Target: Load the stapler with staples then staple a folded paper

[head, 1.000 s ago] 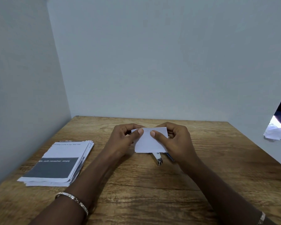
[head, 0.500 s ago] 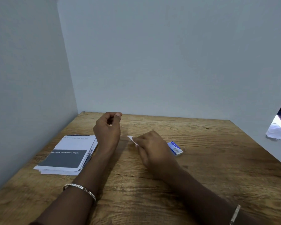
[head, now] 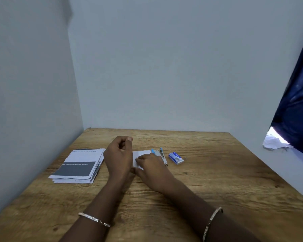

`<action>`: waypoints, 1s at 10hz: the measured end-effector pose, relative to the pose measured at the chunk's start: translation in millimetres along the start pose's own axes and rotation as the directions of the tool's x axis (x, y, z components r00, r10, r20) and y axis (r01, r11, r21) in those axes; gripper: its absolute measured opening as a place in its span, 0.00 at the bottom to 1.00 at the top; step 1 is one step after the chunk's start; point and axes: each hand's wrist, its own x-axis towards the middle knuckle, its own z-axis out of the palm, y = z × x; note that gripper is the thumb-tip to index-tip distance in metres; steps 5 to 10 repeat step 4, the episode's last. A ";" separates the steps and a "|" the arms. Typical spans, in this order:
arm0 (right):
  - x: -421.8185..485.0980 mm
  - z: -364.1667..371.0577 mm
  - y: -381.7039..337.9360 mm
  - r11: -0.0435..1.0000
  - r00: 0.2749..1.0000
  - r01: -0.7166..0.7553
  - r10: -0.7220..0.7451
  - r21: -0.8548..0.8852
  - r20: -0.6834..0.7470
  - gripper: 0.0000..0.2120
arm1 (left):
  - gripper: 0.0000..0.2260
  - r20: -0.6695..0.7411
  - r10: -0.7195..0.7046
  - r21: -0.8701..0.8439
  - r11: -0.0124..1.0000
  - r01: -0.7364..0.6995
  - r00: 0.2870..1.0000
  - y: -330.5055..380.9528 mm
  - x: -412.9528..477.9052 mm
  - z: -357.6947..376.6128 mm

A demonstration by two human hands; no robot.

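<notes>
A small folded white paper [head: 141,154] lies flat on the wooden table [head: 217,180]. My right hand [head: 151,165] rests on it, fingers pressing its right part down. Just right of those fingers lies the stapler [head: 162,155], blue and metal, partly hidden by the hand. A small blue staple box [head: 176,158] sits to the right of the stapler. My left hand [head: 119,154] hovers left of the paper with its fingers curled and thumb against the index finger; nothing shows in it.
A stack of printed sheets [head: 79,165] lies at the left of the table. Grey walls close off the left and back. At the right edge hangs a dark blue cloth [head: 296,110] with crumpled paper [head: 273,142] below it.
My left hand let go of the folded paper and lifted away to the left. My right hand brought the paper down onto the table beside the stapler and now presses it.
</notes>
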 end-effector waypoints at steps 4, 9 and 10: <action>-74.9 -68.6 9.5 0.974 0.921 -0.167 0.210 0.152 -0.329 0.17 | 0.05 0.132 0.240 0.021 0.969 -0.245 0.962 60.3 -39.9 -38.9; -74.9 -68.6 9.5 0.974 0.921 -0.167 0.210 0.152 -0.329 0.17 | 0.05 0.132 0.240 0.021 0.969 -0.245 0.962 60.3 -39.9 -38.9; -74.9 -68.6 9.5 0.974 0.921 -0.167 0.210 0.152 -0.329 0.17 | 0.05 0.132 0.240 0.021 0.969 -0.245 0.962 60.3 -39.9 -38.9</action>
